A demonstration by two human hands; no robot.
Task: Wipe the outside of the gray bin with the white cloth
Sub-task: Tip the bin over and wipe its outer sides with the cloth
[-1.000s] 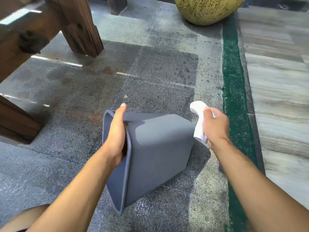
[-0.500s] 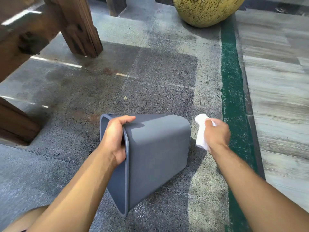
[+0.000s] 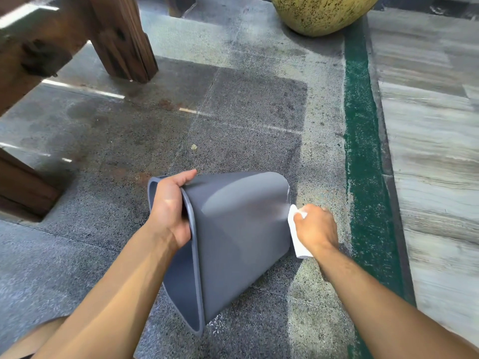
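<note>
The gray bin (image 3: pixel 233 234) lies tipped on its side on the stone floor, its open mouth toward me and to the left, its base pointing right. My left hand (image 3: pixel 168 211) grips the bin's upper rim, fingers over the outside, thumb side inside. My right hand (image 3: pixel 315 229) is closed around the white cloth (image 3: pixel 295 237), which presses against the bin's base at its right end. Most of the cloth is hidden behind my fingers.
Dark wooden furniture legs (image 3: pixel 124 40) stand at the upper left and another leg (image 3: pixel 23 187) at the left edge. A large yellow speckled pot (image 3: pixel 321 11) sits at the top. A green strip (image 3: pixel 363 141) and pale wooden decking (image 3: pixel 435 151) run along the right.
My right hand with the cloth has come down and in from beside the bin's upper right corner onto its base. My left hand's fingers have curled over the rim.
</note>
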